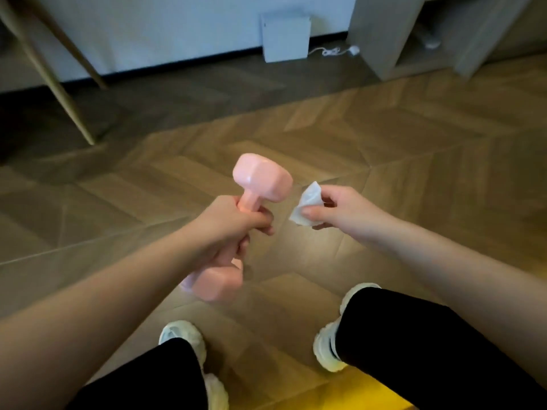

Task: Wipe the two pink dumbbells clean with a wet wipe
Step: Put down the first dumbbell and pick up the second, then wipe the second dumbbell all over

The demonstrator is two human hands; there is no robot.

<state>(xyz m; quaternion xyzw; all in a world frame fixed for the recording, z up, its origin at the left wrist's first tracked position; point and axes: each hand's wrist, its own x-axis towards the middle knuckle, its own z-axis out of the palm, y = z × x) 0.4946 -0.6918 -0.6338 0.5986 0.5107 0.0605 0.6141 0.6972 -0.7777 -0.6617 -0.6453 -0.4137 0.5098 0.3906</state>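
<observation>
Black trouser legs (414, 350) and white fluffy shoes (328, 347) are showing nearest the lens, below the pink dumbbell (262, 177). The left hand (228, 229) is gripping the dumbbell by its handle, fingers clamped round the bar. It is holding the dumbbell tilted and clear of the floor, so the upper head is standing exposed for wiping. The right hand (340, 214) is pinching a crumpled wet wipe (306, 207) between thumb and fingers, just right of that upper head and apart from it. Judging by this, a wiping stroke is being prepared. The second dumbbell is not appearing in view. Beneath the dumbbell a herringbone wooden floor (384, 149) is spreading out. Well beyond the dumbbell a white box (285, 37) is standing against the wall with a white cable (331, 51) beside it. Wooden furniture legs (59, 84) are standing far left of the dumbbell.
</observation>
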